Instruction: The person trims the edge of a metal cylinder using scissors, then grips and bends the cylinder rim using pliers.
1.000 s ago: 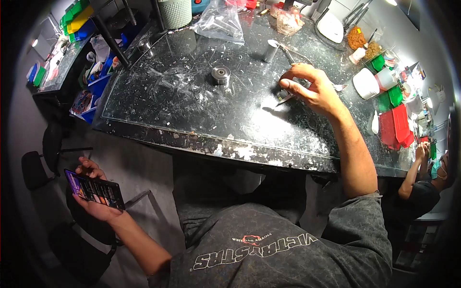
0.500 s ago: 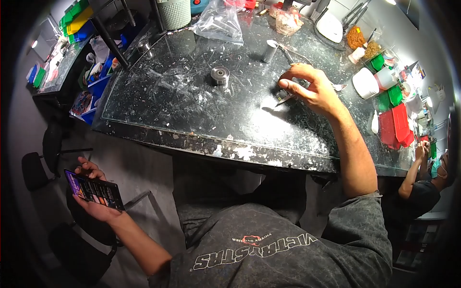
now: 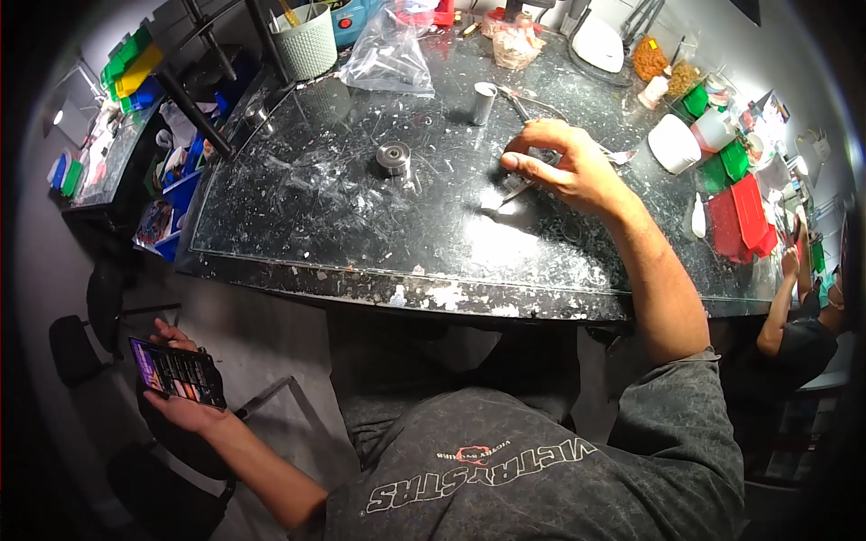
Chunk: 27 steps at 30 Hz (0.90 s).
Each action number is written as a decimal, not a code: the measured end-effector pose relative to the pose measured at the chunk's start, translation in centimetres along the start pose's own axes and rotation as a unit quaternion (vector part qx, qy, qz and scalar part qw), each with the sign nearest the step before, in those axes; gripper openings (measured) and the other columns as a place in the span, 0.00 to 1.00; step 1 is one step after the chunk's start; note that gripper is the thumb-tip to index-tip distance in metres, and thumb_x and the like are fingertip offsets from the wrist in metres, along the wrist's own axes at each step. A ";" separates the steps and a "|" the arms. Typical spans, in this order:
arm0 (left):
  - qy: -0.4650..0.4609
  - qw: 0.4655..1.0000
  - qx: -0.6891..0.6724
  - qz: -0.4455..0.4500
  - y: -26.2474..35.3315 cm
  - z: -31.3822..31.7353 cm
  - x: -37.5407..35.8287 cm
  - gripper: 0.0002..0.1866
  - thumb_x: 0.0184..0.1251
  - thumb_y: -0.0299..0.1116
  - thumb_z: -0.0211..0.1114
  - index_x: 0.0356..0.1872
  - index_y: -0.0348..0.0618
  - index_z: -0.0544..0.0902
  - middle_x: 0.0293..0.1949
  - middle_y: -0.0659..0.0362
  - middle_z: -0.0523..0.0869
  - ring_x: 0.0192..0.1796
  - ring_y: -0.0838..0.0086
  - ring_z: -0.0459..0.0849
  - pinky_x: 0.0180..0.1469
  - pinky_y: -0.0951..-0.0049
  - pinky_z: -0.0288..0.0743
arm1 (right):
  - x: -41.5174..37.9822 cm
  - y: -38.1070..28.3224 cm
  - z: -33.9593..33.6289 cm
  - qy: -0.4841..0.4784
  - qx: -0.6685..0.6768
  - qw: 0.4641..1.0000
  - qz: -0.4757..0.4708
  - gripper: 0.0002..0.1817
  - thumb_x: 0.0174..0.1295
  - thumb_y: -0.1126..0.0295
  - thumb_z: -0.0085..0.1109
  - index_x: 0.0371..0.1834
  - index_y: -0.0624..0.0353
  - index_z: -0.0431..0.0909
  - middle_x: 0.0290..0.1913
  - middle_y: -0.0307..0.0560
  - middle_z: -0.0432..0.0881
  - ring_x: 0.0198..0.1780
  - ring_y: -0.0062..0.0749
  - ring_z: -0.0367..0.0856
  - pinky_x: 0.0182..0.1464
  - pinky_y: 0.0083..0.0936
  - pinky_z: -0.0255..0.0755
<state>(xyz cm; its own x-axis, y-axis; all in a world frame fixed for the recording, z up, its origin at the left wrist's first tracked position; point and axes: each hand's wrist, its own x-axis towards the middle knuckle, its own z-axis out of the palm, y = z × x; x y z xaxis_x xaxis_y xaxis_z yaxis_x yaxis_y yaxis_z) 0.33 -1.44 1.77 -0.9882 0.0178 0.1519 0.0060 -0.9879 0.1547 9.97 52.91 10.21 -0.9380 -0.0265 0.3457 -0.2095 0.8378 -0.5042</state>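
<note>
At the lower left my left hand (image 3: 185, 410) holds a phone (image 3: 179, 371) with a lit screen, away from the bench. My right hand (image 3: 564, 165) is over the dark worktop, its thumb and index finger curved toward each other. A thin tool shows just below its fingers; whether the fingers hold it is hidden. A round metal piece (image 3: 393, 158) sits on the worktop to the left of that hand. A small metal cylinder (image 3: 483, 104) stands upright above and left of the fingers. Thin tools lie behind the hand, partly covered by it.
Along the back of the worktop (image 3: 298, 216) are a woven basket (image 3: 305, 47), a clear plastic bag (image 3: 388, 59) and a white container (image 3: 675, 144). Red bins (image 3: 740, 221) stand at the right. A co-worker (image 3: 794, 347) is at the far right. Chairs are at the left.
The view has shifted slightly, so bench items appear a little further left. My left hand still holds the phone, and my right hand keeps nearly the same curved pose.
</note>
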 end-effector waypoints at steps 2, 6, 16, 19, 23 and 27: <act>0.000 1.000 0.015 -0.006 0.3 -0.1 0.1 0.42 0.73 0.63 0.43 0.74 0.37 0.58 0.76 0.43 0.55 0.69 0.52 0.65 0.64 0.53 0.70 | 0.0 0.0 0.0 0.006 0.000 1.000 -0.005 0.21 0.63 0.51 0.66 0.34 0.62 0.84 0.33 0.50 0.84 0.39 0.42 0.82 0.45 0.35 0.74; 0.020 0.995 0.095 0.006 0.8 -0.6 1.0 0.45 0.73 0.66 0.39 0.72 0.32 0.59 0.70 0.40 0.63 0.67 0.51 0.67 0.66 0.52 0.69 | 0.0 -0.1 0.0 0.012 -0.008 1.000 -0.027 0.21 0.64 0.52 0.66 0.33 0.62 0.85 0.33 0.50 0.86 0.38 0.43 0.83 0.45 0.35 0.74; -0.101 0.980 0.169 0.009 -0.1 0.8 1.7 0.48 0.71 0.71 0.29 0.75 0.35 0.59 0.69 0.46 0.69 0.69 0.55 0.67 0.70 0.52 0.63 | -0.1 -0.9 -0.4 0.008 -0.009 1.000 -0.012 0.20 0.64 0.51 0.65 0.33 0.60 0.85 0.33 0.49 0.85 0.39 0.42 0.82 0.46 0.34 0.74; -0.092 0.984 0.153 -0.013 0.1 0.7 1.5 0.48 0.71 0.71 0.29 0.74 0.35 0.60 0.70 0.47 0.69 0.70 0.55 0.66 0.69 0.53 0.64 | 0.0 -0.8 -0.3 0.005 -0.006 1.000 -0.006 0.20 0.64 0.52 0.65 0.33 0.61 0.85 0.33 0.49 0.85 0.39 0.42 0.82 0.46 0.35 0.74; 0.031 0.977 0.201 0.068 -0.5 1.1 1.3 0.45 0.74 0.67 0.30 0.75 0.37 0.59 0.71 0.44 0.67 0.70 0.55 0.69 0.73 0.55 0.61 | 0.1 -0.6 -0.2 0.000 0.002 1.000 -0.018 0.20 0.64 0.51 0.65 0.33 0.61 0.85 0.34 0.50 0.85 0.39 0.43 0.83 0.47 0.36 0.74; -0.156 0.976 0.150 -0.041 0.3 -0.1 1.4 0.46 0.73 0.68 0.30 0.74 0.36 0.61 0.70 0.45 0.68 0.69 0.54 0.68 0.71 0.54 0.62 | 0.0 -0.7 -0.2 0.004 -0.010 1.000 -0.004 0.21 0.64 0.51 0.65 0.33 0.61 0.85 0.33 0.50 0.85 0.39 0.44 0.82 0.46 0.36 0.74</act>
<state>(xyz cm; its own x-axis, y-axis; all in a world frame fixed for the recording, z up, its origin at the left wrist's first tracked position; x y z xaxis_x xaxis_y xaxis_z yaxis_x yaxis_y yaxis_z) -1.05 -1.75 1.94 -0.8930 0.1864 0.4096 0.0199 -0.8929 0.4497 10.21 52.43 10.73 -0.9337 -0.0292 0.3568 -0.2120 0.8483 -0.4852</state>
